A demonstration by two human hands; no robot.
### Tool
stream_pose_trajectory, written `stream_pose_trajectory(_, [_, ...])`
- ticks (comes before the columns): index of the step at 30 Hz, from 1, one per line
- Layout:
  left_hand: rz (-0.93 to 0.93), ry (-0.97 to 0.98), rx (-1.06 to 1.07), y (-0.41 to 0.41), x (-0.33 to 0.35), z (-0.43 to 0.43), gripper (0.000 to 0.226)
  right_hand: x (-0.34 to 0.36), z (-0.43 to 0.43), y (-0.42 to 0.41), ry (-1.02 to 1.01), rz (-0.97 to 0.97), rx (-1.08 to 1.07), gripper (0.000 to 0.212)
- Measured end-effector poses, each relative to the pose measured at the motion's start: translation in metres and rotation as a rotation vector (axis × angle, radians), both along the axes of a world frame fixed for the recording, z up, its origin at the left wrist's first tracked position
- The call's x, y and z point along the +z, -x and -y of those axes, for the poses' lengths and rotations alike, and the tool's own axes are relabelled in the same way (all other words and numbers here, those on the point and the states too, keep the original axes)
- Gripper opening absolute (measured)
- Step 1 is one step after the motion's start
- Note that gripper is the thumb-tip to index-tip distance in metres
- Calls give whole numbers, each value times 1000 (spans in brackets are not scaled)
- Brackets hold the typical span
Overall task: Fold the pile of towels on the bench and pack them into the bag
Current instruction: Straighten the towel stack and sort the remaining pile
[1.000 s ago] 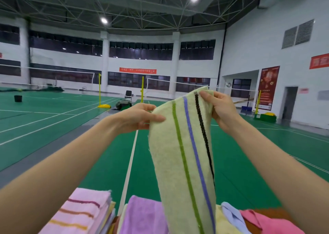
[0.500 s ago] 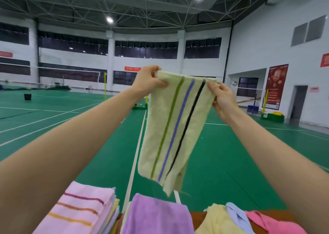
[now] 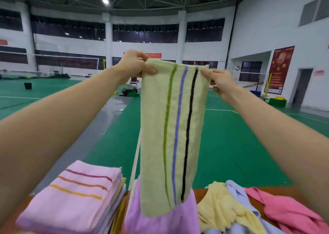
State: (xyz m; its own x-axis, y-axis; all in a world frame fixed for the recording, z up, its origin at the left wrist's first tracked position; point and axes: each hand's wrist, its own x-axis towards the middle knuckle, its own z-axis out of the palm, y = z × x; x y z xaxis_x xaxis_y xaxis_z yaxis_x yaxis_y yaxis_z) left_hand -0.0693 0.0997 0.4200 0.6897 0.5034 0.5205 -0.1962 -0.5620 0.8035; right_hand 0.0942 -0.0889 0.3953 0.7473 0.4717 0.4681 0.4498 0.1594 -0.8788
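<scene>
Pale green towel [image 3: 170, 127] w/ green, blue & black stripes is hanging lengthwise over the bench [image 3: 200, 192], top corners pinched. Folded pink-topped stack [image 3: 76, 194] is sitting at left, purple towel [image 3: 160, 221] center, unfolded pile [image 3: 231, 209] right.

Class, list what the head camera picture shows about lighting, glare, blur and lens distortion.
Head view: one ceiling lamp burns out to white, and the grey floor strip mirrors the light. Head view: the wide lens bows the far wall and swells both forearms at the edges. Head view: the striped towel is crisp, while the pink folded stack goes soft at its near edge.
</scene>
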Motion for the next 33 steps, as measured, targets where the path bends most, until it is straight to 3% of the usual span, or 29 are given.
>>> stream_pose_trajectory(6, [14, 243, 45, -17, 11, 3, 46, 6, -7, -1, -161, -179, 86, 12])
stream_pose_trajectory(10, [49, 218, 8, -12, 13, 4, 23, 9, -3, 2, -187, -138, 119, 9])
stream_pose_trajectory(18, [11, 197, -126, 31, -30, 31, 21, -38, 35, 30, -196, -136, 253, 9])
stream_pose_trajectory(22, [-137, 245, -156, 64, -80, 47, 24, -91, 70, 56, -24, -92, 272, 37])
stream_pose_trajectory(27, [-299, 368, -260, 88, -120, 62, 25, -135, 90, 69, -3, -125, 370, 33])
stream_pose_trajectory(31, [-419, 435, -303, 85, -138, 59, 25, -163, 87, 63, 16, -171, 364, 56])
stream_pose_trajectory(33, [-495, 463, -318, 77, -147, 51, 30, -179, 82, 57, 68, -204, 344, 55])
